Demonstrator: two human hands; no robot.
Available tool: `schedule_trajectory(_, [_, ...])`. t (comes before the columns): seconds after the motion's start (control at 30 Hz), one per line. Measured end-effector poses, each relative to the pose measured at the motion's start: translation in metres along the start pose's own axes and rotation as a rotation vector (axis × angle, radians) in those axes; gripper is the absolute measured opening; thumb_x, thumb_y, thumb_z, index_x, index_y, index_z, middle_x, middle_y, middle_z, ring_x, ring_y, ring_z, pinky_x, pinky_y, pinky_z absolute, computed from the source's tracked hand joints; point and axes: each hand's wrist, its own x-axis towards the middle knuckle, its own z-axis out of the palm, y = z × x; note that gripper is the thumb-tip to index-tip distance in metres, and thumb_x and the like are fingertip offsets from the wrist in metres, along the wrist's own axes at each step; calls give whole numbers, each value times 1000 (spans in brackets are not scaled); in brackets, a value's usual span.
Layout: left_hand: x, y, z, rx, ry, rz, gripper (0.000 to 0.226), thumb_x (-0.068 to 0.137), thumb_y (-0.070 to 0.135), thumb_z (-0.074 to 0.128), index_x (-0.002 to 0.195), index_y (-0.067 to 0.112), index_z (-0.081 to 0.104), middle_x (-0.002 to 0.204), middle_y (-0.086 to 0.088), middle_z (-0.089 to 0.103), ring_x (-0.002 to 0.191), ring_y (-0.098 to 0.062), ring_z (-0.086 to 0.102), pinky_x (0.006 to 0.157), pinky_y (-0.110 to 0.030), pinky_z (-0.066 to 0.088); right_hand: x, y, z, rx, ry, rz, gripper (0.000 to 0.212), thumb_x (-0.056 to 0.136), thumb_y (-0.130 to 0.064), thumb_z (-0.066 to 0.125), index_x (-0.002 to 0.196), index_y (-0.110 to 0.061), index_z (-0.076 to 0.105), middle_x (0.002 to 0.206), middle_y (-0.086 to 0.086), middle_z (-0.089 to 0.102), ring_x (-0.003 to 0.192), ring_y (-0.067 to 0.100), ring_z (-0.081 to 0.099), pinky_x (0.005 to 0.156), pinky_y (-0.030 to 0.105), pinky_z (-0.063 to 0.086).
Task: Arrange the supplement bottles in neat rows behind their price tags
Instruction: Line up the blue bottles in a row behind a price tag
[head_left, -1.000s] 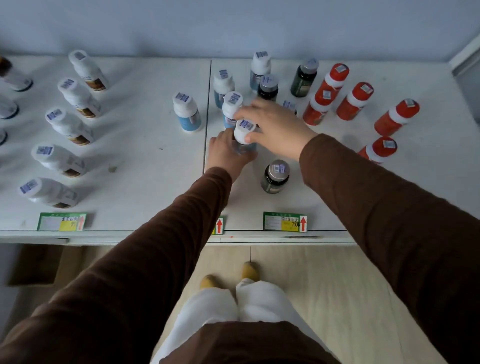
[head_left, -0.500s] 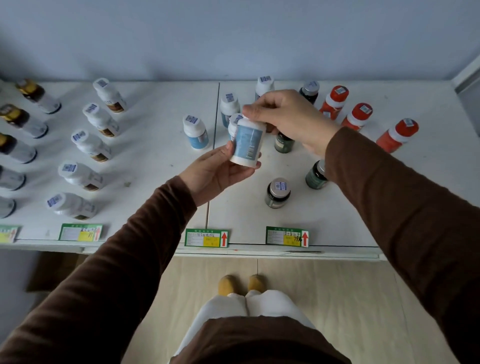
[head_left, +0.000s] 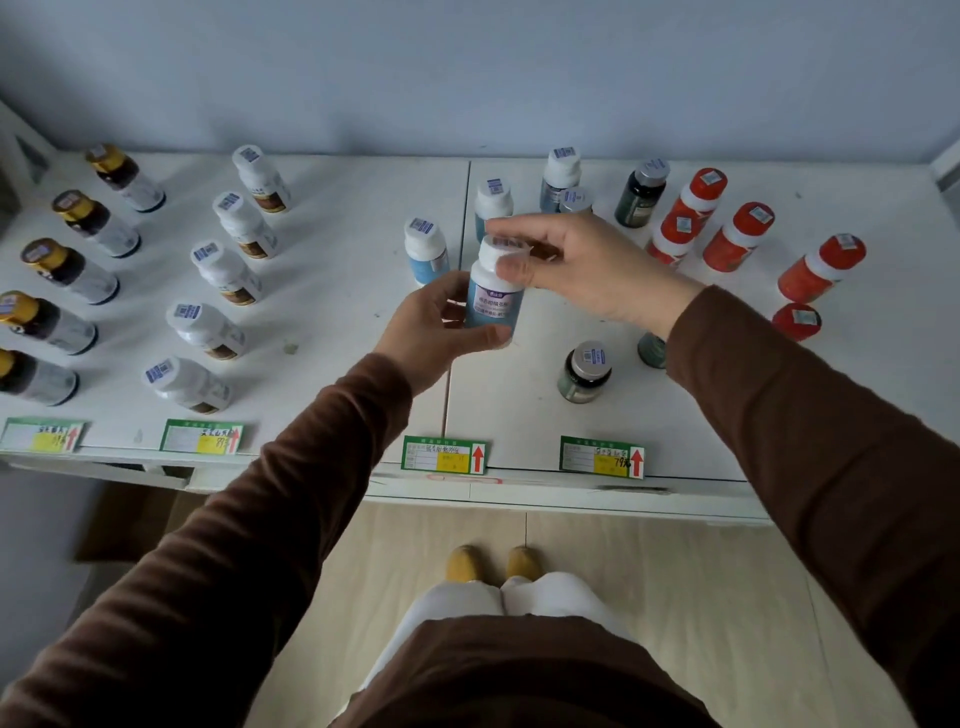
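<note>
Above the shelf (head_left: 322, 322), blue-label bottle (head_left: 492, 296) now upright, both hands still gripping

From my remote seat I see a person wearing a dark brown long-sleeved knit top (head_left: 519, 675), its left sleeve (head_left: 218, 561) and right sleeve (head_left: 831, 441) reaching right to the wrists. Both hands, left (head_left: 436, 327) and right (head_left: 592, 265), are bare (no gloves, rings or watch that I can make out). Below the top's hem come white trousers (head_left: 498, 597), then mustard-yellow rounded shoes (head_left: 491, 564), close together on the floor.
</note>
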Motion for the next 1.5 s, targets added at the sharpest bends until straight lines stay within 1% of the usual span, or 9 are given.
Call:
schedule_trajectory(0.07, [-7,-7,-2,64,78,40,47,70,24,84,112,21,63,100,9,70,92,-13,66,82,-21,55,1,-4,13,-174,53,-34,53,88,-36,71,137,-20,58,133,-2,62,118,11,58,101,31,48])
schedule_trajectory(0.13, [-13,-17,-8,134,108,95,48,69,24,85,111,22,62,102,8,68,91,-11,64,83,-22,54,1,-9,28,-307,98,-76,46,86,-37,72,129,-22,61,123,-2,64,111,16,60,95,38,48])
schedule_trajectory(0.37, [-24,-54,-67,556,-60,170,57,72,21,81,124,20,58,115,-1,61,103,-18,58,92,-34,47,3,-21,85,-423,41,-53,43,82,-36,73,120,-25,57,111,-10,57,96,7,52,77,23,33])
schedule_trajectory(0.57, [-22,-82,-101,754,-135,192,52,81,25,72,130,23,56,126,-1,58,111,-22,52,94,-32,39,-1,-22,121,-521,5,49,37,81,-30,74,113,-25,56,104,-5,54,89,14,52,69,26,31])
schedule_trajectory(0.77, [-17,-96,-106,781,-161,172,48,84,28,70,130,25,56,125,-2,58,110,-23,52,94,-34,41,-11,-20,135,-553,-3,96,36,81,-29,73,112,-25,54,104,-4,51,92,19,54,71,33,42])
schedule_trajectory(0.9, [-10,-98,-104,788,-159,172,47,84,29,69,129,24,56,123,-2,59,109,-24,51,94,-33,40,-8,-20,132,-555,-82,129,48,81,-42,72,122,-32,51,114,-7,50,105,15,50,81,38,48])
schedule_trajectory(1.03, [-2,-96,-104,780,-154,169,46,84,30,69,128,24,57,121,-1,59,109,-23,51,93,-33,41,6,-22,116,-501,-53,155,61,80,-66,61,130,-33,52,121,-10,52,108,9,48,79,32,40])
schedule_trajectory(1.27, [45,-82,-107,644,28,56,46,80,31,74,122,18,58,117,-4,61,105,-23,57,89,-32,43,79,-23,83,-470,242,104,41,93,-24,62,133,-21,53,125,5,55,110,22,55,91,34,45])
schedule_trajectory(1.5, [104,-77,-84,523,110,-3,60,74,36,78,126,17,53,120,-3,59,108,-21,53,92,-34,44,135,-12,85,-680,68,45,55,91,-6,57,142,-26,47,133,6,49,118,27,48,97,39,44])
